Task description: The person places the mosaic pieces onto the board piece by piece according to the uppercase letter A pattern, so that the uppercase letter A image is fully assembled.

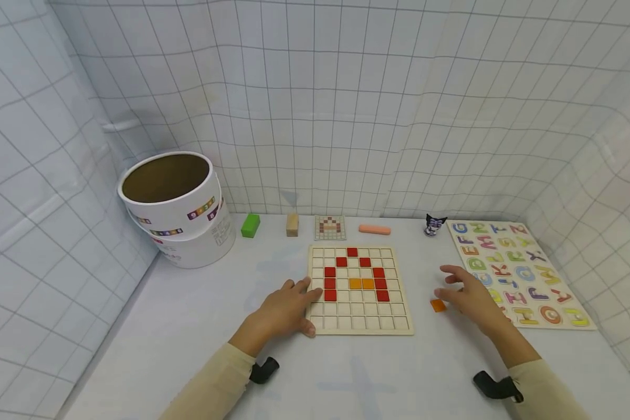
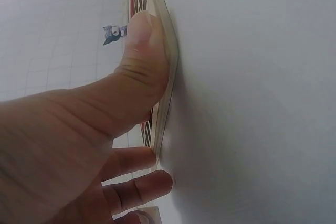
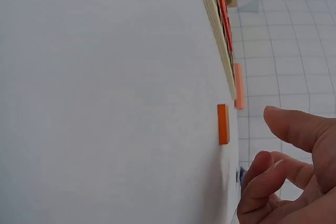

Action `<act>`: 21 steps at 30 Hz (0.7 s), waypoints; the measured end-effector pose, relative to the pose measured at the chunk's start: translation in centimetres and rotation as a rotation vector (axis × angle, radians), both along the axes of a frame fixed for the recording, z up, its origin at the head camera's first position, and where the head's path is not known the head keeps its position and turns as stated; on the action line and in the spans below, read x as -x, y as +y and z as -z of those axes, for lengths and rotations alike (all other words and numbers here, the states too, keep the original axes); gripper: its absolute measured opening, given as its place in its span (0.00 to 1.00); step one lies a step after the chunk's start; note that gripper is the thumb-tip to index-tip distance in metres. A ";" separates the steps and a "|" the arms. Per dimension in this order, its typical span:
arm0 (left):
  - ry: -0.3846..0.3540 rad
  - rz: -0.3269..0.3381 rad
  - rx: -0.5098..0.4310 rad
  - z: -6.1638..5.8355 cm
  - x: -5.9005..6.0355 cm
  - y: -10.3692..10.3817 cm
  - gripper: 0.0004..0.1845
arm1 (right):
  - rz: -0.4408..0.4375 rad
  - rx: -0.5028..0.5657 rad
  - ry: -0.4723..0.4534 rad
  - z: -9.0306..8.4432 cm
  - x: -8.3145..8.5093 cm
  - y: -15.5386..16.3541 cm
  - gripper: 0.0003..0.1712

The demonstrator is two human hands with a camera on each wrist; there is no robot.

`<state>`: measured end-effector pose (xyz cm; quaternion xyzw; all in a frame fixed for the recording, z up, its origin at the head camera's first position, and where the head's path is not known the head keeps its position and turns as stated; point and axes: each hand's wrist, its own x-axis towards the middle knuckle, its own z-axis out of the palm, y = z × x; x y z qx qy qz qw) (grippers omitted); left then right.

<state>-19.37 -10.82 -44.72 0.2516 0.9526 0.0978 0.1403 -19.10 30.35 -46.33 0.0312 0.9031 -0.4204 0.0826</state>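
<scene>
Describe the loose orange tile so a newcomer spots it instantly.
Start at the wooden grid board in the middle of the white table. Just off its right edge, beside the fingertips of the right hand, lies a small orange tile. It is the only tile lying loose on the table; the rest sit in the board.

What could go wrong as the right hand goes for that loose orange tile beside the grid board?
The orange tile lies flat on the table, so the right hand may slide it rather than get a grip. The left hand only presses the grid board at its left edge; a nudge could shift it and perhaps unseat the red tiles. The alphabet puzzle sits close beside the right hand and might get bumped.
</scene>
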 end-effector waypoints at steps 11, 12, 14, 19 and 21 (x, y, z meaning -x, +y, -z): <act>0.008 0.002 -0.001 -0.1 -0.1 0.0 0.48 | -0.026 0.019 -0.053 1.0 -1.6 0.9 0.35; 0.009 0.003 0.000 -0.1 -0.1 0.0 0.48 | -0.035 0.004 -0.042 0.9 -1.6 0.6 0.33; 0.009 0.006 0.000 -0.1 -0.2 0.0 0.48 | -0.043 -0.027 -0.021 0.9 -1.7 0.1 0.29; 0.015 0.013 0.001 -0.1 -0.2 0.0 0.48 | -0.031 -0.075 -0.022 0.7 -1.7 -0.6 0.23; 0.020 0.014 0.003 0.0 -0.1 0.0 0.48 | -0.029 -0.086 -0.028 0.6 -1.6 -0.8 0.21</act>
